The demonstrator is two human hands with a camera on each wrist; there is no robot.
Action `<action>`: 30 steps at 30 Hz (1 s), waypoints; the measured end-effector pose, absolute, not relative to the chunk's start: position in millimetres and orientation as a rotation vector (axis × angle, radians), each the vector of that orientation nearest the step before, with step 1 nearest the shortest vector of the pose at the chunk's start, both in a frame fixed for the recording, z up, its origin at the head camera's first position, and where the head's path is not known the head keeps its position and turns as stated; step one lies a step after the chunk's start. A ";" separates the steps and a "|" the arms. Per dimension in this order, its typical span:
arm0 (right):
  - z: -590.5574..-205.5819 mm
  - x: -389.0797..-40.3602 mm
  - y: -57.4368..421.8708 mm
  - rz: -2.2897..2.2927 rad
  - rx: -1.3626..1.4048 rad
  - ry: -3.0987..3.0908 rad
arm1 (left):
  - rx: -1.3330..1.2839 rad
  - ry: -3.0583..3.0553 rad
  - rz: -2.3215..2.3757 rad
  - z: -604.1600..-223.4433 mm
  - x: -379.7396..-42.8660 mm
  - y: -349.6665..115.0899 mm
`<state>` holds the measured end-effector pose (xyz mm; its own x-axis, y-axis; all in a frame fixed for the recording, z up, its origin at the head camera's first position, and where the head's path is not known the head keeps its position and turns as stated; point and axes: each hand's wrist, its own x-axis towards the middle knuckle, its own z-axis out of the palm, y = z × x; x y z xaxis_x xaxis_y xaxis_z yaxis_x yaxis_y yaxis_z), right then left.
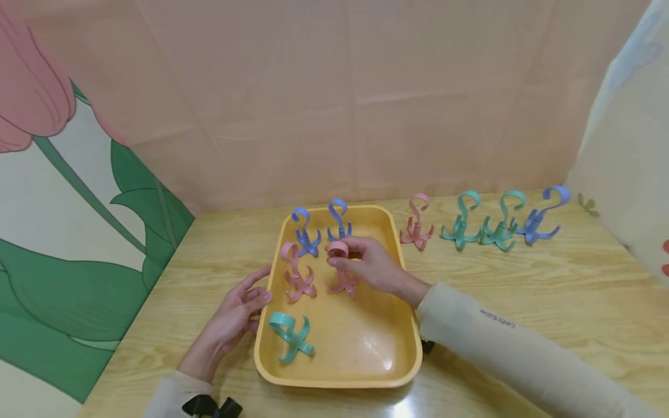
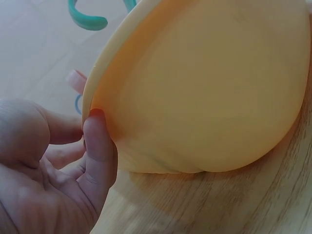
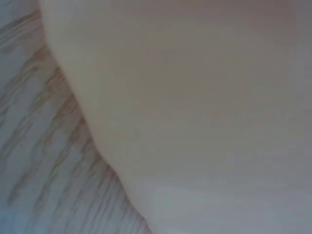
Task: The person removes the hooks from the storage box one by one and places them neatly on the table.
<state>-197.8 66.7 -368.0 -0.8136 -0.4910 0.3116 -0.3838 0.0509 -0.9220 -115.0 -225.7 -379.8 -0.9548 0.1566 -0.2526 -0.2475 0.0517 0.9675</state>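
Observation:
A yellow tray (image 1: 340, 384) stands on the wooden table, holding several plastic four-pronged hanging hooks. My left hand (image 1: 240, 316) holds its left rim, with thumb and fingertips at the edge in the left wrist view, where the tray wall (image 2: 209, 87) fills much of the picture. Over the tray's middle, my right hand (image 1: 373, 264) pinches the curled top of a pink hook (image 1: 344, 283), prongs downward. To its left is another pink hook (image 1: 299, 284). Two blue hooks (image 1: 307, 241) are at the far end, and a teal hook (image 1: 297, 339) leans near the front left.
Right of the tray, a row on the table has a pink hook (image 1: 416, 232), two teal hooks (image 1: 460, 232) and a blue hook (image 1: 535, 223). A pinkish cloth wall (image 1: 340, 104) rises behind. The right wrist view is blurred, showing a pale surface and wood grain.

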 end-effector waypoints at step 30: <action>-330.6 -178.8 87.7 -1.953 -0.892 2.185 | -0.079 2.052 1.962 -377.1 -115.1 -226.4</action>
